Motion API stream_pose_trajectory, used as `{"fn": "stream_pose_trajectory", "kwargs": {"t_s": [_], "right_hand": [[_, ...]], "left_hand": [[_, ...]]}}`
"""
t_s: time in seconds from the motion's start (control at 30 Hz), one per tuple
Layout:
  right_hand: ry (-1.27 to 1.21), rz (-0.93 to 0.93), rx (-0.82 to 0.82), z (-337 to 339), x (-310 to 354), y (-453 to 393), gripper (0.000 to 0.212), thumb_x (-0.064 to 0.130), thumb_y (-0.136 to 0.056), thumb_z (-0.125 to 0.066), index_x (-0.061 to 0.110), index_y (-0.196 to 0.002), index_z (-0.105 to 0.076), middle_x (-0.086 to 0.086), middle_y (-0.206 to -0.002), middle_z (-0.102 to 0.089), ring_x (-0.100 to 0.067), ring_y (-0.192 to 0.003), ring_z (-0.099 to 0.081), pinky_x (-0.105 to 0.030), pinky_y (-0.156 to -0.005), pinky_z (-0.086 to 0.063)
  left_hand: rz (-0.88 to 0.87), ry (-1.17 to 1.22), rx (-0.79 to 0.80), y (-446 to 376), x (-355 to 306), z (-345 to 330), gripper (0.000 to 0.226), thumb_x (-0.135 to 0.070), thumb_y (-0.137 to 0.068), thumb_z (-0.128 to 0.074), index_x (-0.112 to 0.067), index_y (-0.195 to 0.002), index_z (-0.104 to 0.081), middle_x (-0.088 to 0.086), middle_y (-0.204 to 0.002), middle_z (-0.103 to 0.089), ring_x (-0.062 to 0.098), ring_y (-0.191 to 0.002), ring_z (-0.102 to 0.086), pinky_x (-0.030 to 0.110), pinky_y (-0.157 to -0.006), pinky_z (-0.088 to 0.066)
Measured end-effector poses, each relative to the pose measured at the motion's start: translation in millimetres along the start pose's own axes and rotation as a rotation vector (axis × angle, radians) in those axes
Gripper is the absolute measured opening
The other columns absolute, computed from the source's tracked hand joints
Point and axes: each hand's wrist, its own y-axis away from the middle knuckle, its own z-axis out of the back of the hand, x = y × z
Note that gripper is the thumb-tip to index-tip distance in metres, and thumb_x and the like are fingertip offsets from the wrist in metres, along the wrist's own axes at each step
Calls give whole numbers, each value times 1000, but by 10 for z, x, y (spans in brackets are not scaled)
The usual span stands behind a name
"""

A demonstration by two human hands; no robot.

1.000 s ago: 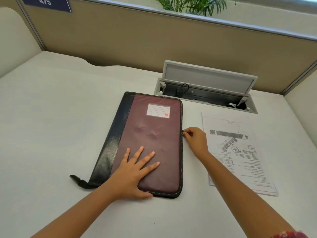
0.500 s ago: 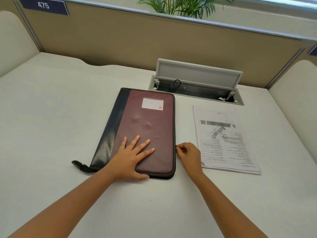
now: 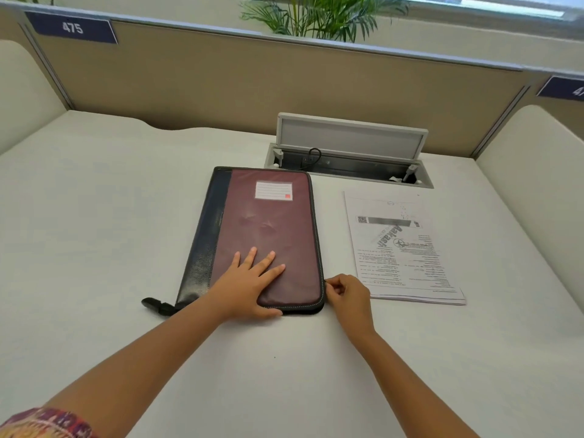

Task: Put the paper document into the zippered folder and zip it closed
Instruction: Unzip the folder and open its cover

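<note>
Bright, soft daylight; wide-angle edge distortion.

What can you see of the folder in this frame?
The folder lies flat on the desk, maroon front with a dark spine strip, leather-like, a white label near its far end and a stitched zipper edge. A black strap sticks out at its near left corner. The left hand presses flat on it; the right hand pinches at its right edge.

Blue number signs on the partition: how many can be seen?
2. One sign, reading 475, is at the top left of the partition. A second sign is at the right edge, cut off by the frame.
</note>
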Motion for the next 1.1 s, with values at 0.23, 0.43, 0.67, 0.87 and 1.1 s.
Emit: {"fn": "stream_pose_trajectory", "kwargs": {"t_s": [0.23, 0.43, 0.67, 0.87, 1.1], "right_hand": [[-20, -43, -10, 156, -49, 151, 9, 11, -77, -67, 16, -70, -68, 0, -72, -66, -9, -65, -56, -7, -59, -41], [-15, -61, -29, 149, -92, 443, 14, 12, -76, -67, 20, -64, -65, 5, -69, -65, -6, -62, -57, -8, -59, -42], [85, 42, 39, -7, 21, 602, 7, 14, -78, -65, 17, -72, -63, 9, -74, -60, -2, -66, -55, -9, -60, -40], [265, 154, 133, -252, 261, 620, 11, 24, -80, -60, 18, -86, -68, 9, -71, -55, -8, -64, -48, -19, -57, -31], [267, 216, 130, -493, 395, 651, 13, 28, -79, -61, 18, -85, -66, 2, -79, -68, -5, -61, -43, -5, -50, -20]], "left_hand": [[29, 95, 6, -117, -141, 138, 101, -82, -68, -36, -26, -145, -2, 2, -157, -9, 37, -142, -6, 55, -114, -9], [15, 66, 20, -241, -216, 255, 102, -80, -64, -46, -25, -141, -10, 9, -154, -22, 43, -138, -21, 57, -107, -26], [-89, -43, 10, -310, -231, 437, 89, -75, -67, -51, -21, -132, -22, 11, -138, -48, 36, -111, -57, 41, -92, -46], [-95, 12, -32, -280, -241, 492, 78, -71, -67, -56, -20, -122, -31, 5, -104, -63, 25, -83, -59, 37, -86, -47], [-91, 31, -44, -257, -252, 487, 74, -70, -67, -59, -19, -114, -35, 1, -81, -56, 21, -70, -52, 37, -80, -47]]}}
